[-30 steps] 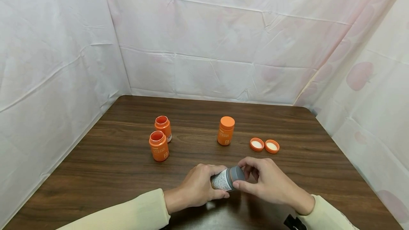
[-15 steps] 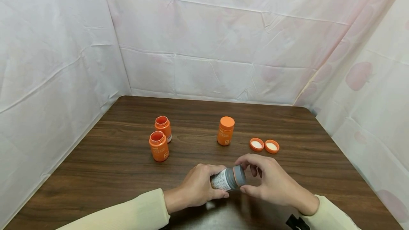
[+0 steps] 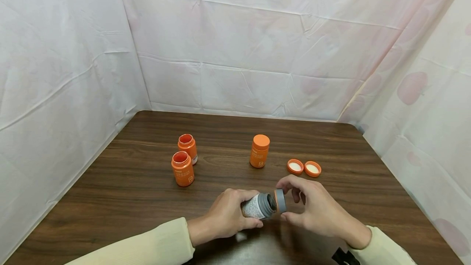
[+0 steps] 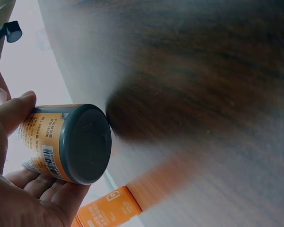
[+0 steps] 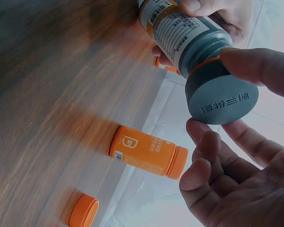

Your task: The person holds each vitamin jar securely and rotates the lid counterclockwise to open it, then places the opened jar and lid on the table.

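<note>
A grey bottle point(image 3: 256, 207) with a white printed label lies tilted in my left hand point(image 3: 226, 216), its threaded mouth facing right. The left wrist view shows its dark base point(image 4: 86, 144), with thumb and fingers wrapped round the body. Just off the mouth is a grey cap point(image 3: 281, 200) with an orange inner rim, which my right hand point(image 3: 316, 212) pinches between thumb and fingers. In the right wrist view the cap point(image 5: 222, 98) shows raised lettering on its top, and the bottle point(image 5: 180, 35) is behind it.
On the dark wooden table point(image 3: 220, 130), two uncapped orange bottles point(image 3: 182, 169) stand at left. A capped orange bottle point(image 3: 259, 152) stands near the middle. Two orange caps point(image 3: 295, 167) lie inside up to its right. White sheeting point(image 3: 239, 44) hangs behind and at both sides.
The grey cap has come off the bottle's mouth and moved slightly right with my right hand, exposing the threaded neck. My left hand holds the bottle in nearly the same place.
</note>
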Available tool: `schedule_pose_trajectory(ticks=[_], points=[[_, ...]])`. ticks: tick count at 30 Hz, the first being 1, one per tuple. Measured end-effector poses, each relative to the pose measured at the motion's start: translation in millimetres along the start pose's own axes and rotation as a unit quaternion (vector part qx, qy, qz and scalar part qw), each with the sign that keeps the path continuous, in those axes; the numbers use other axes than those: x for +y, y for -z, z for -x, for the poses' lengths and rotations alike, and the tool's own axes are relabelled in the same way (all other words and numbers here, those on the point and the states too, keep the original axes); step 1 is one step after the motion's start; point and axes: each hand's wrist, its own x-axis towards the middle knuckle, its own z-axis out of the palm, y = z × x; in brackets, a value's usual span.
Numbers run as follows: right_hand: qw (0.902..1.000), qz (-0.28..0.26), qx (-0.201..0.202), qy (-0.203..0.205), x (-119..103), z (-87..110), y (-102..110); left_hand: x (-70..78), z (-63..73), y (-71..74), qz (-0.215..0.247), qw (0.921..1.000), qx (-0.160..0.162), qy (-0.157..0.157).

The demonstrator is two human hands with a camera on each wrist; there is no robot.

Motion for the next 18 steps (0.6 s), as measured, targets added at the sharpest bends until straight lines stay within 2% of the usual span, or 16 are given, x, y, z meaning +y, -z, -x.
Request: schedule_pose_trajectory(ticks=[5,18], points=[[1.0000,-0.003,0.001,-0.008,0.5,0.5,0.1,0.4,0.8,1.8,0.007,1.0000,0.001,0.001],[1.0000,-0.008,0.005,0.001,4.9,0.5,0.1,-2.2,0.5,2.3,0.032,0.9995,0.007,0.003]])
